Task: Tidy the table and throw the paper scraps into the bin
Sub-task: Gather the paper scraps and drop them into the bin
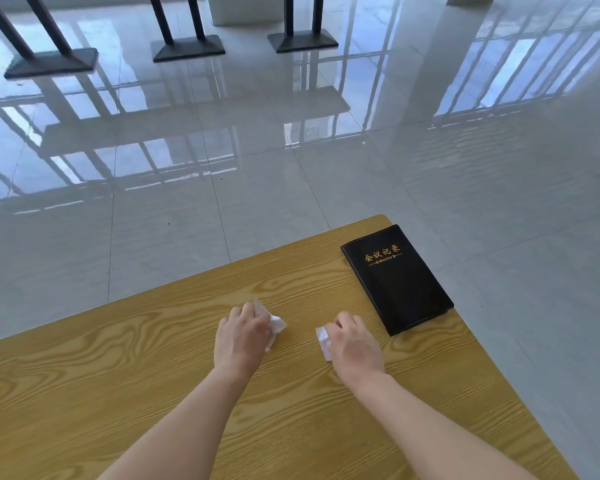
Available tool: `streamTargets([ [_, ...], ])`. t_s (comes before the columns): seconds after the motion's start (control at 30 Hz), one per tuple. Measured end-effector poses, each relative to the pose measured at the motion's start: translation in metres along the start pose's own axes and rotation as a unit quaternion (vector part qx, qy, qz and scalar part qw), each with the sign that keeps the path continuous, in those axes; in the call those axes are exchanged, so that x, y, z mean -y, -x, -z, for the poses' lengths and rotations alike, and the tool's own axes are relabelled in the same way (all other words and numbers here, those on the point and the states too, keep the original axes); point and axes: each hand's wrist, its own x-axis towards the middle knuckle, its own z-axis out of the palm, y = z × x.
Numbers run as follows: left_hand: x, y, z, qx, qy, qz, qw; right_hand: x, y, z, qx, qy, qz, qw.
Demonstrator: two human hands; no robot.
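Two crumpled white paper scraps lie on the yellow wood-grain table. My left hand covers one paper scrap, its fingers curled round it; white paper sticks out past the fingertips and on the right side. My right hand grips the other paper scrap, which shows at the hand's left edge. Both hands sit on the tabletop near its middle, a short gap between them. No bin is in view.
A black notebook with gold lettering lies shut near the table's far right corner. Beyond the table edge is glossy grey tiled floor. Black stand bases are at the far top of the view.
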Motion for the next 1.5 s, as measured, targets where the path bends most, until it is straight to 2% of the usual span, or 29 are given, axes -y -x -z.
streamTargets([
  [0.23,0.002,0.01,0.01,0.002,0.002,-0.011,1.0,0.001,0.005,0.002,-0.012,-0.033,0.013,0.999],
  [0.87,0.0,0.094,0.054,-0.076,0.077,-0.064,0.992,0.037,0.076,0.046,-0.082,-0.078,0.005,0.994],
  [1.27,-0.008,0.161,0.076,-0.108,0.084,-0.15,0.979,0.05,0.167,0.054,-0.151,-0.11,-0.068,0.98],
  [1.5,-0.031,0.196,0.075,-0.118,0.089,-0.194,0.97,0.033,0.214,0.054,-0.157,-0.125,-0.102,0.974],
])
